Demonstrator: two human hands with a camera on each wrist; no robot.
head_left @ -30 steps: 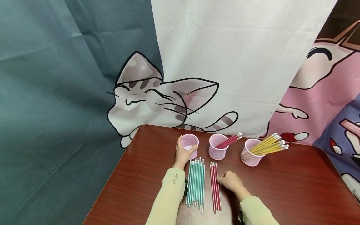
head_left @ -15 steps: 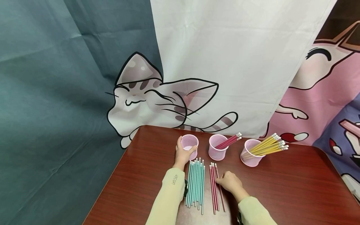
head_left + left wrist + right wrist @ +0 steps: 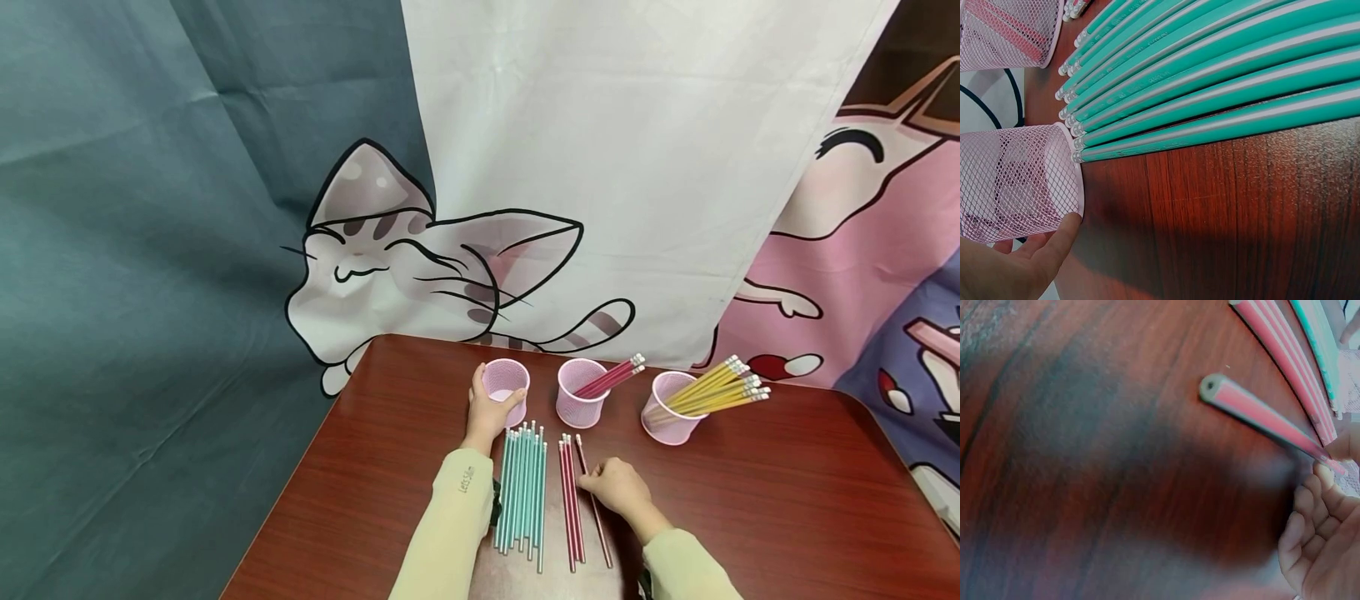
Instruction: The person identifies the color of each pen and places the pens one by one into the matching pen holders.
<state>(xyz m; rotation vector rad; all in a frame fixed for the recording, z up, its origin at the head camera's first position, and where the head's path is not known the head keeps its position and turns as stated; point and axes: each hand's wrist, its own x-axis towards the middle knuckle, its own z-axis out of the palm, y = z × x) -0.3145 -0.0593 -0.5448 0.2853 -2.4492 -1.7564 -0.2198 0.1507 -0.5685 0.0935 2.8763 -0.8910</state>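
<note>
My right hand (image 3: 619, 487) pinches one red pencil (image 3: 1254, 407) between thumb and forefinger, its other fingers curled in. That pencil lies slanted, apart from a small row of red pencils (image 3: 568, 500) on its left; in the right wrist view its unsharpened end points away from the hand. My left hand (image 3: 487, 412) holds a pink mesh pencil cup (image 3: 507, 375) with no pencils in it, thumb in front and fingers around the left side. Just in front of this cup, a row of several teal pencils (image 3: 1210, 69) has its eraser ends near the cup's base.
A second mesh cup (image 3: 577, 412) with a few red pencils stands right of the held one. Farther right, another mesh cup (image 3: 667, 430) holds several yellow pencils (image 3: 708, 392). Behind the brown table (image 3: 375, 450) hangs a printed cloth (image 3: 645, 167).
My right hand has drawn one red pencil off the right side of the row, and its near end has swung rightward. The left hand and the cups stay put.
</note>
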